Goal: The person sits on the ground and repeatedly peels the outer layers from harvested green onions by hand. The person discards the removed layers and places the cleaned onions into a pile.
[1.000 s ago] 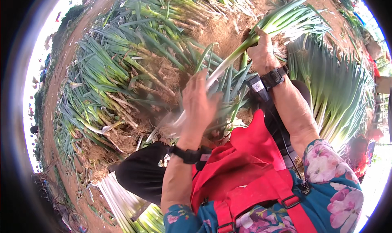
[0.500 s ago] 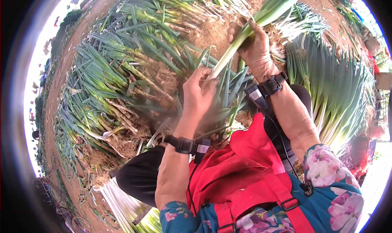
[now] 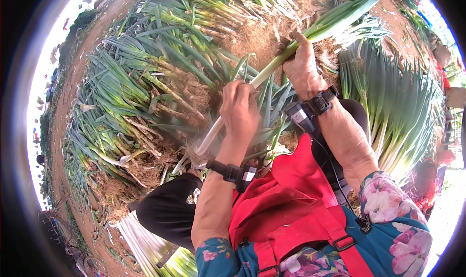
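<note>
Leek (image 3: 271,68): 1, slanting from centre toward 1 o'clock. Left hand (image 3: 240,107): 1, fingers curled round it. Right hand (image 3: 302,68): 1, fingers wrapped round it (nearer leaves (image 3: 342,21)). Wristbands (image 3: 324,101): 2.

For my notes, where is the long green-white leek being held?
In the head view, the leek slants from the centre to the upper right, its white stem in the left hand, its greener part in the right hand.

Left fingers (image 3: 241,93), right fingers (image 3: 302,42) — both around leek (image 3: 270,69).
</note>
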